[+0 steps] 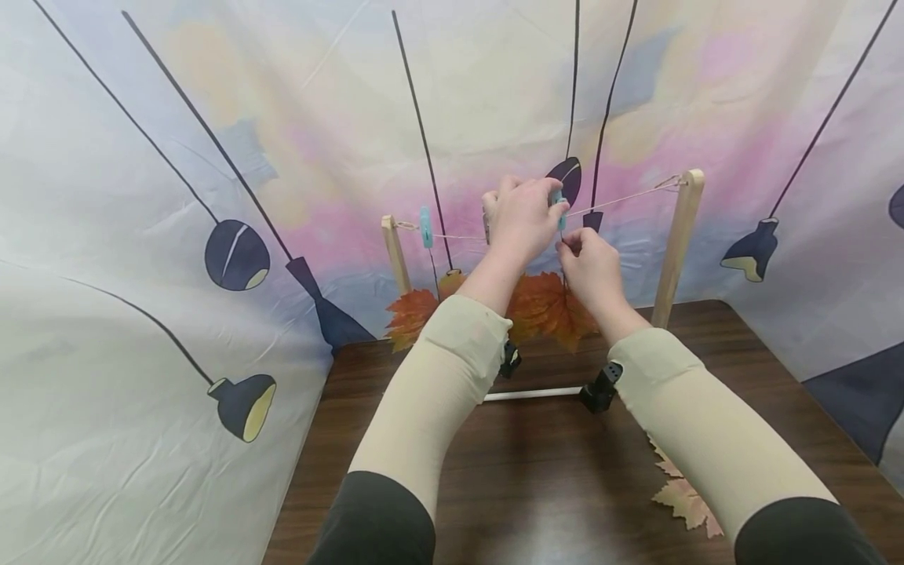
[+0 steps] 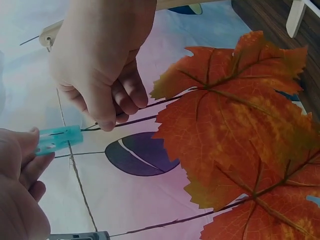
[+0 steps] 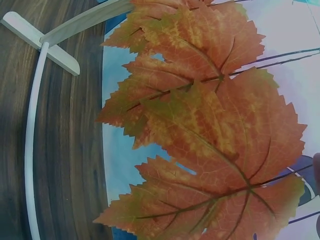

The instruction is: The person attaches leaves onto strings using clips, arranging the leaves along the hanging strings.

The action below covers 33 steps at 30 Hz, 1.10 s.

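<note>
My left hand [image 1: 523, 220] pinches a teal clothespin [image 2: 60, 139] that sits across a thin twine line [image 2: 80, 185]. Just beside it, my right hand [image 1: 593, 267] pinches a dark leaf stem [image 2: 137, 121] close to the clothespin's end. From that stem hangs an orange maple leaf [image 1: 554, 306], seen large in the left wrist view. More orange leaves [image 3: 200, 200] overlap in the right wrist view. Farther left on the line, another teal clothespin [image 1: 426, 227] holds a leaf [image 1: 413, 314] by its stem. A grey clothespin [image 2: 80, 236] shows at the left wrist view's lower edge.
The line runs between a left wooden post [image 1: 395, 255] and a taller-looking right post [image 1: 681, 243]. A white rod [image 1: 533, 394] crosses low over the brown table [image 1: 537, 471]. Paler leaves [image 1: 685, 502] lie under my right forearm. A painted cloth [image 1: 480, 94] hangs behind.
</note>
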### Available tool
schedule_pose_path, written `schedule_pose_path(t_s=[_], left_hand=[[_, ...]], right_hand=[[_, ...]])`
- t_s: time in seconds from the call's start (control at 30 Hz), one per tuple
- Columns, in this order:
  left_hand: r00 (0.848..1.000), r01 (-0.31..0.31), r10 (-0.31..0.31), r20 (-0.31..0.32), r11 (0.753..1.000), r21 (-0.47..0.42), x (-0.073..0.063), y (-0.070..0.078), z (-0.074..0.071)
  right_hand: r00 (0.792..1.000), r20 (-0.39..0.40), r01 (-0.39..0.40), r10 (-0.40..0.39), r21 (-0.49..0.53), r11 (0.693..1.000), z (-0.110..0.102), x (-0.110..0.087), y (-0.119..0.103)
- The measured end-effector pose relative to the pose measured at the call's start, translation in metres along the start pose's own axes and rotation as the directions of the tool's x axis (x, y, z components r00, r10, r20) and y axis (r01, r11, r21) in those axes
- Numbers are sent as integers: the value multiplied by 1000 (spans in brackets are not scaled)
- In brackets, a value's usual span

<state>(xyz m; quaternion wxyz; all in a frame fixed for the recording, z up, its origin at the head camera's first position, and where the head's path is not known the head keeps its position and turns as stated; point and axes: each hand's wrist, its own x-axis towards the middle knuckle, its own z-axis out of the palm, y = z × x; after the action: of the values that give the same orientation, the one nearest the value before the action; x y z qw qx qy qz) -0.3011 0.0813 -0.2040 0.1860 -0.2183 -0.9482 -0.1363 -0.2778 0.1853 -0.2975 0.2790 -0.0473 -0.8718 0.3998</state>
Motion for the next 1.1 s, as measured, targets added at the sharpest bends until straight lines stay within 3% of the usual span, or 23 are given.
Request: schedule_pose_path(t_s=[0.2, 0.6, 0.77, 1.1], left_hand=[[999, 7, -8, 38, 999, 38, -1, -3, -1], [999, -22, 20, 39, 999, 35, -2, -6, -4], [998, -31, 29, 48, 999, 38, -4, -6, -4], [999, -36, 36, 9, 999, 25, -4, -8, -4]], right_hand=[[999, 23, 24, -24, -11, 1000, 2, -2, 6], [997, 61, 49, -47, -34, 998, 5, -8, 22], [995, 101, 24, -20, -31, 999, 10, -18, 42], [989, 150, 0, 6, -35, 999, 31, -50, 91]])
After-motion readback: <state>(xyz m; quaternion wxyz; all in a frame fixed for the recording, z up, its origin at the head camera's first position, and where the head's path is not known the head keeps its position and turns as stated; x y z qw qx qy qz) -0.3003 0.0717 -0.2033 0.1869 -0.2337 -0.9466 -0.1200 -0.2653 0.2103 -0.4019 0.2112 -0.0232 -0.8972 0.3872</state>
